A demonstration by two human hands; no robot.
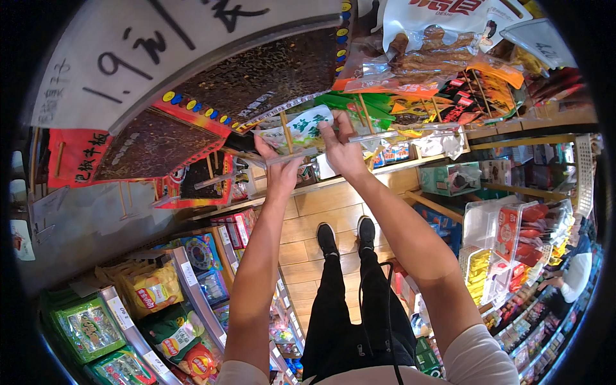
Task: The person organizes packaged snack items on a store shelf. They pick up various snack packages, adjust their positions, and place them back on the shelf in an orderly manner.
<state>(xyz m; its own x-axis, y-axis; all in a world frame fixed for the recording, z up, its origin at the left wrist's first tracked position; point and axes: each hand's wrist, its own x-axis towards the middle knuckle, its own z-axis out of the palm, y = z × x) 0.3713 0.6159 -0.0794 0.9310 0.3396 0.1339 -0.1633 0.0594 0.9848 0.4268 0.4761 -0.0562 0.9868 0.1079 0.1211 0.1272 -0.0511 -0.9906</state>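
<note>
A white snack packet point(312, 120) with green print hangs at a wooden display peg point(286, 132), directly before me. My left hand point(280, 163) holds its left end, partly behind a clear plastic price holder point(292, 157). At the packet's right end, my right hand point(342, 147) pinches the edge, thumb in front and fingers behind. Green packets point(380, 107) hang just beyond the right hand. Left of the packet hang large flat packs of a dark sheet-like snack point(284, 62) with red and yellow borders point(192, 114).
A large handwritten price sign point(130, 53) looms at upper left. Bagged brown snacks point(433, 53) hang at upper right. Shelves with chip bags point(154, 288) flank me on the left. Clear bins point(510, 250) stand at right, with another person point(575, 274) beyond. Below is a wood-look floor point(301, 231).
</note>
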